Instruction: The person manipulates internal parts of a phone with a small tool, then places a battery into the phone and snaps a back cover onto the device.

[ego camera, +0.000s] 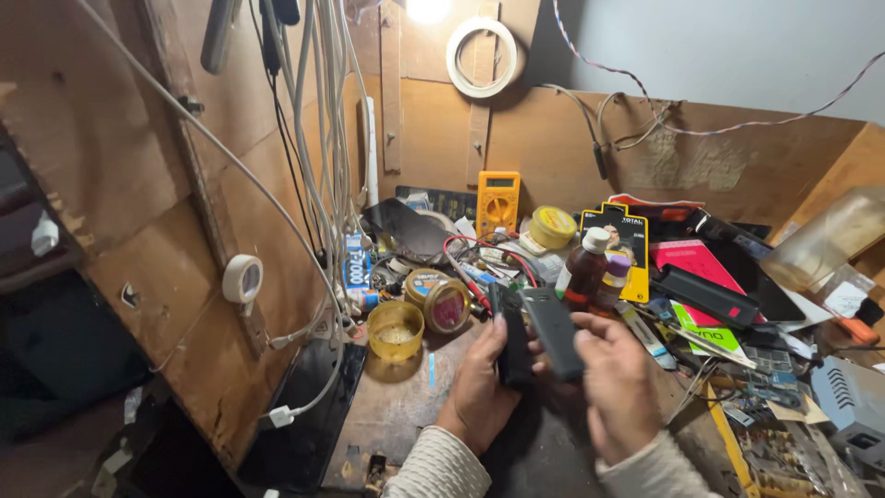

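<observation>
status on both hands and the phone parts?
Left hand grips black phone body. Right hand grips dark back cover. Parts apart. Amber tub and brown bottle close by.

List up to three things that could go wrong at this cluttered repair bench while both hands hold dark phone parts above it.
1. The left hand and right hand each hold a dark flat phone part in the fingers; one could slip onto the clutter.
2. The brown bottle with a white cap stands close by; an elbow could tip it.
3. The open yellow round tub sits beside the left hand and might spill.
</observation>
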